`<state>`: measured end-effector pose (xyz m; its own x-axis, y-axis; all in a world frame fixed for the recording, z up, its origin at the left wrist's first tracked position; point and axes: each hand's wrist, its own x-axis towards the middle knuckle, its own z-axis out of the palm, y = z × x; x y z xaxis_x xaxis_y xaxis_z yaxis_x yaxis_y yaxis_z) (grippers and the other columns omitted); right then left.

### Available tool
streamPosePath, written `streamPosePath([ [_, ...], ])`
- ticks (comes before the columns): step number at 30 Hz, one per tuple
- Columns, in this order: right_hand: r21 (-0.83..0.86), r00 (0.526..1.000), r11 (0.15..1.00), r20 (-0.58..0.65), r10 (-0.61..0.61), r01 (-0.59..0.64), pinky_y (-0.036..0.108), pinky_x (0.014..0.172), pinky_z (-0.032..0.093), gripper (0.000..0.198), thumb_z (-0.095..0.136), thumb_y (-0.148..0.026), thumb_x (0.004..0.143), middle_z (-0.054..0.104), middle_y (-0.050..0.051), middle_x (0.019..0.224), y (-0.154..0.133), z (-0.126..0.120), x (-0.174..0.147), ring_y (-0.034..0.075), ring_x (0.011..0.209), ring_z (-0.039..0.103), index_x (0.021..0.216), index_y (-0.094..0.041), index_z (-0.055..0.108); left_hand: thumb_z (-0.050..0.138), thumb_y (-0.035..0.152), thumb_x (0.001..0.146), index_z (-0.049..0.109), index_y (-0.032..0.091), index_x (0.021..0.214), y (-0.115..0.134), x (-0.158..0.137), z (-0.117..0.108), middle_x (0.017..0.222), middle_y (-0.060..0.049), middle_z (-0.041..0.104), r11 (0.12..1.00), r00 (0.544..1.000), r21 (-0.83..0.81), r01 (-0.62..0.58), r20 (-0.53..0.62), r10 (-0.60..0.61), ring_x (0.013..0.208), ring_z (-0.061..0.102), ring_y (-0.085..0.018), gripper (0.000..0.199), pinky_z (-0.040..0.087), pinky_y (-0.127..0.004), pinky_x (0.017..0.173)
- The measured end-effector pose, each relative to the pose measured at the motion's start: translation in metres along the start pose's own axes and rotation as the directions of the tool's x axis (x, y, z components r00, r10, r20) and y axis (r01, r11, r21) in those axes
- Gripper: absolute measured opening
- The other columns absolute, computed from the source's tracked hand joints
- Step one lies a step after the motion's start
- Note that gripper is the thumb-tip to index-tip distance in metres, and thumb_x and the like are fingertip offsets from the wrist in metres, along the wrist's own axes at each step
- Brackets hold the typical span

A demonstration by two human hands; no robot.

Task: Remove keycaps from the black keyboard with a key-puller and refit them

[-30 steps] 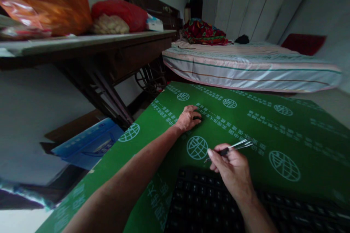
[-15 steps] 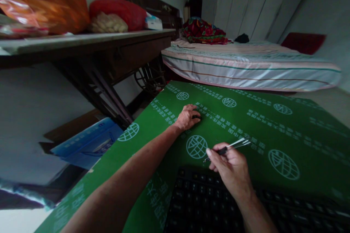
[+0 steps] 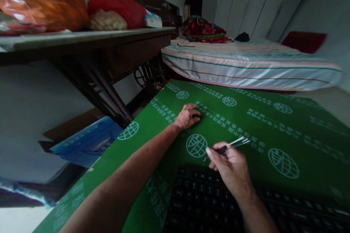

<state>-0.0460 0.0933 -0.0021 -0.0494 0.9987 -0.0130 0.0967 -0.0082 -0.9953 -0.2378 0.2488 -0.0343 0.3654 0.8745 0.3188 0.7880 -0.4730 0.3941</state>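
A black keyboard (image 3: 202,196) lies across the near part of the green printed board (image 3: 232,116). Above its top edge, my right hand (image 3: 232,164) pinches a wire keycap puller (image 3: 222,149) by its black middle. Thin metal wires fan out from it to the upper right, and a small metal tip points down to the left. My left hand (image 3: 187,115) rests farther out on the board, fingers curled around a small black piece (image 3: 196,116). Most of that piece is hidden under the fingers, so its kind is unclear. My right forearm covers part of the keyboard.
To the left, a sewing-machine table (image 3: 120,38) carries an orange bag (image 3: 46,0), a red bag (image 3: 120,7) and a small box (image 3: 153,20). Below it lies a blue carton (image 3: 90,140). A bed (image 3: 246,67) with a striped sheet stands beyond the board.
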Motion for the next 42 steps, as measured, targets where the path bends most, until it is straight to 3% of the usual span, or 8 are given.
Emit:
streamPosePath([
  [42,0.004,0.999,1.000,0.020,0.024,-0.025,0.019,0.045,0.047,0.030,0.066,-0.046,0.073,0.056,-0.003,0.049,-0.0002,-0.0008,0.0010,0.009,0.045,0.051,0.075,-0.017,0.058,0.066,0.023,0.073,0.070,0.020,0.099,0.0013,0.0030,-0.0001,0.119,-0.010,0.061,1.000,0.999,-0.009,-0.025,0.024,0.026,0.123,0.047,-0.028,0.027,0.035,-0.047,0.105],
])
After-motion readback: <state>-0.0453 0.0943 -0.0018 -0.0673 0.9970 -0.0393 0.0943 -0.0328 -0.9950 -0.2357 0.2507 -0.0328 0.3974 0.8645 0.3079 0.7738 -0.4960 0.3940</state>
